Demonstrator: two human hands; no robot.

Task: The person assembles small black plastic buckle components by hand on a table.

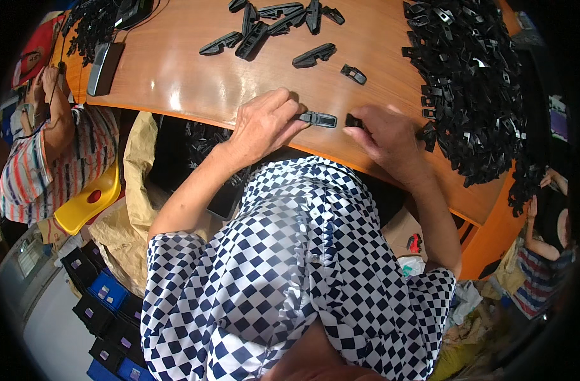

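Observation:
Between the fingers and thumb of my left hand (pixel 264 126) is a long, narrow black plastic part (pixel 320 119), its far end pointing right over the table's near edge. My right hand (pixel 388 140), slightly blurred, pinches a small black plastic piece (pixel 351 120). A short gap separates the two pieces. Just beyond my hands lie a small black plastic clip (pixel 353 73) with an opening in it and a long black plastic part (pixel 314 55). Several similar long black parts (pixel 252 40) are grouped farther back.
A large heap of small black clips (pixel 464 89) covers the right side of the wooden table (pixel 176 63). At the left stand a grey-black box (pixel 105 68) and another dark pile (pixel 90 32). One person (pixel 61 146) sits at left by a yellow stool (pixel 90 200); another (pixel 544 247) is at right.

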